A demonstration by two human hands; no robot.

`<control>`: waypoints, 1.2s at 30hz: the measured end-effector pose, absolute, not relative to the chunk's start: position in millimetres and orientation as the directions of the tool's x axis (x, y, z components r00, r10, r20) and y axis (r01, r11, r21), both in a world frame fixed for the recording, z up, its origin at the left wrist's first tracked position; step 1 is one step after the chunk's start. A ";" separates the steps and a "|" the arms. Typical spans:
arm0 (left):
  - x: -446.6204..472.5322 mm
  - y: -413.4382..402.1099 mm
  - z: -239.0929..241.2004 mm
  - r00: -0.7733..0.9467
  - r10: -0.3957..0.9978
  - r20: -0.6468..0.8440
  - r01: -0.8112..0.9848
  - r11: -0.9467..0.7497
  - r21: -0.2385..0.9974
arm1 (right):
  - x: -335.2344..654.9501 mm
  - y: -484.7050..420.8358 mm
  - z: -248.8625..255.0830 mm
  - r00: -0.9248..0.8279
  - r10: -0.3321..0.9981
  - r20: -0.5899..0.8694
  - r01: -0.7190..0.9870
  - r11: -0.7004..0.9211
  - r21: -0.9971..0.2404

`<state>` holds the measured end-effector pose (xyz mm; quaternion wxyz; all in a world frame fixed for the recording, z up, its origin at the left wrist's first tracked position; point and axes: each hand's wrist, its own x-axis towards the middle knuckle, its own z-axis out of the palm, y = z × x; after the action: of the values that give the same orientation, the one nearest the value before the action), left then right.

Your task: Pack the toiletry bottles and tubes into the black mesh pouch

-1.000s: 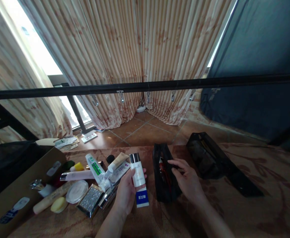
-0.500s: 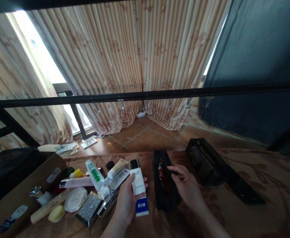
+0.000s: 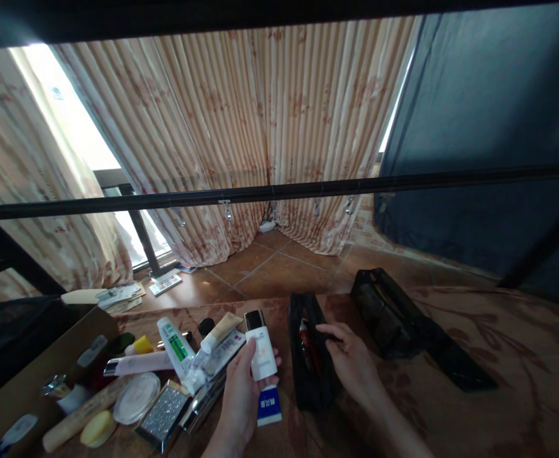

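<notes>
The left hand (image 3: 240, 389) is clamped around a white bottle (image 3: 263, 357) with a dark cap, its thumb across the front and the cap pointing away from the person. The right hand (image 3: 354, 364) is at the right edge of a black pouch (image 3: 316, 395); whether its fingers pinch the fabric, I cannot tell. The pouch gapes open, and a red item (image 3: 310, 348) shows inside. Just below the bottle lies a blue-and-white packet (image 3: 269, 406). Left of the left hand is a loose cluster: a beige tube (image 3: 222, 332), a white tube with a green label (image 3: 175, 346), a glittery case (image 3: 163, 412), a round lidded container (image 3: 137, 398) and a yellow sponge (image 3: 97, 429). Beyond them stands a cardboard box (image 3: 76, 362). Right of the pouch, a second black case (image 3: 385, 315) rests on the brown patterned cloth (image 3: 456, 420). Farther out, a dark rail (image 3: 251, 194) crosses before striped curtains (image 3: 212, 114).
</notes>
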<state>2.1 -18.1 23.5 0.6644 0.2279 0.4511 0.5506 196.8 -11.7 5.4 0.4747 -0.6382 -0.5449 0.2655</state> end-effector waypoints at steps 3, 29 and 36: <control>1.9 -17.8 24.1 -0.012 0.937 -0.349 -0.524 0.291 0.800 | 197.7 -11.1 5.6 0.255 0.950 0.181 0.449 0.049 -0.892; -1.7 -18.1 16.3 0.010 0.947 -0.322 -0.396 0.299 0.868 | 196.4 -12.5 7.6 0.230 0.947 0.225 0.458 0.099 -0.884; -1.0 -16.6 14.3 -0.007 0.950 -0.311 -0.360 0.288 0.888 | 196.0 -13.5 8.8 0.235 0.944 0.232 0.467 0.099 -0.878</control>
<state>-1.0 -16.6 14.3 0.6364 0.3023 0.4886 0.5146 196.0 -13.5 8.8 0.4788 -0.6232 -0.5661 0.2488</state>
